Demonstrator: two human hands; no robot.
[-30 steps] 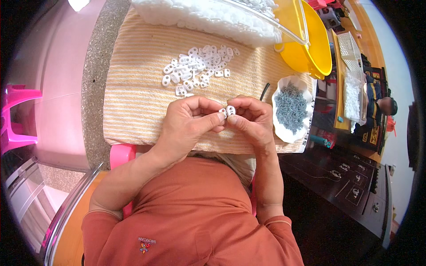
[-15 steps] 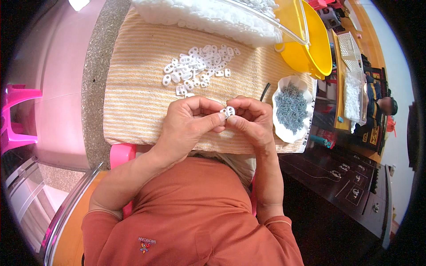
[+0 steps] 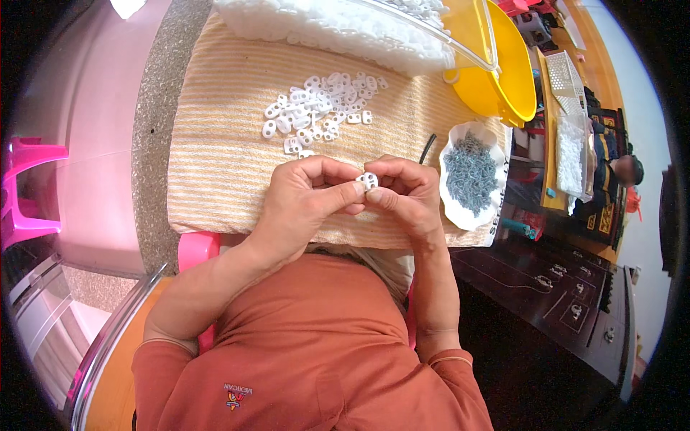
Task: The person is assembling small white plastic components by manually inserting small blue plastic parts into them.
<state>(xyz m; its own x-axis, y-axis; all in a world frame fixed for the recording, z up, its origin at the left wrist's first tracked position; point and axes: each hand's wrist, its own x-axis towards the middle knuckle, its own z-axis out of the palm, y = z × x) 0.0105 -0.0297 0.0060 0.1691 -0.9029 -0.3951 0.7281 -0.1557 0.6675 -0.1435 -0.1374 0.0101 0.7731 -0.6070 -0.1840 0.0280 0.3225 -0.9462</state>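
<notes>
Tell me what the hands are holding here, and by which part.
A small white plastic piece, pinched at its ends between the left hand and right hand.

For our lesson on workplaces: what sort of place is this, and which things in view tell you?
Probably a home piecework bench: a loose heap of small white plastic parts on a striped cloth, a dish of small metal pieces, and a yellow tub.

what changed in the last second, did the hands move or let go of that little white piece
Hardly anything. Both hands stay together over the striped cloth, the left hand and right hand still pinching the small white piece between their fingertips; it may have turned slightly. Nothing was let go or picked up. The pile of white pieces and the dish of grey parts lie as before.
</notes>
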